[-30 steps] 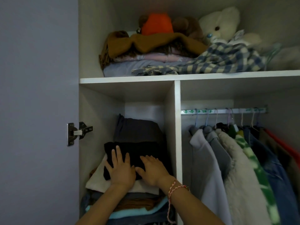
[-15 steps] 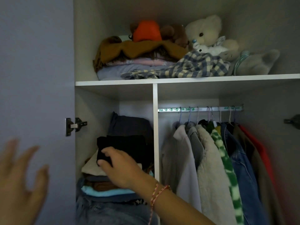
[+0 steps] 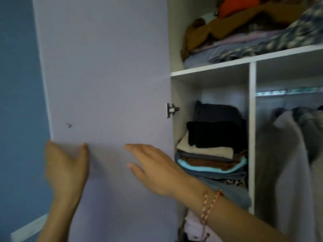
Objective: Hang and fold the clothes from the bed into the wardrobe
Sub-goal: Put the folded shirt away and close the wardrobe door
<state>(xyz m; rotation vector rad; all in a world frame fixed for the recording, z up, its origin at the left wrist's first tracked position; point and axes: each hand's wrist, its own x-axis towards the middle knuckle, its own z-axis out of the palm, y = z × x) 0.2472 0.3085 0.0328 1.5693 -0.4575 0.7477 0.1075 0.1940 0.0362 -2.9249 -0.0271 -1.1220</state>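
The lilac wardrobe door (image 3: 104, 75) stands open and fills the left half of the view. My left hand (image 3: 66, 168) grips its free edge low down, thumb on the inner face and fingers hidden behind the edge. My right hand (image 3: 153, 170) is open with straight fingers in front of the door's inner face; I cannot tell whether it touches. A folded black garment (image 3: 213, 135) lies on top of the stack of folded clothes (image 3: 209, 165) in the wardrobe's left compartment. Neither hand holds any clothing.
Grey and pale clothes (image 3: 288, 154) hang from the rail (image 3: 279, 92) in the right compartment. The top shelf (image 3: 244, 62) carries piled blankets and a checked cloth. A metal hinge (image 3: 171, 110) joins door and carcass. A blue wall (image 3: 17, 102) is at far left.
Both hands left the folded stack. My left hand swung out and took the door's edge; my right hand moved left in front of the door. The view turned left.
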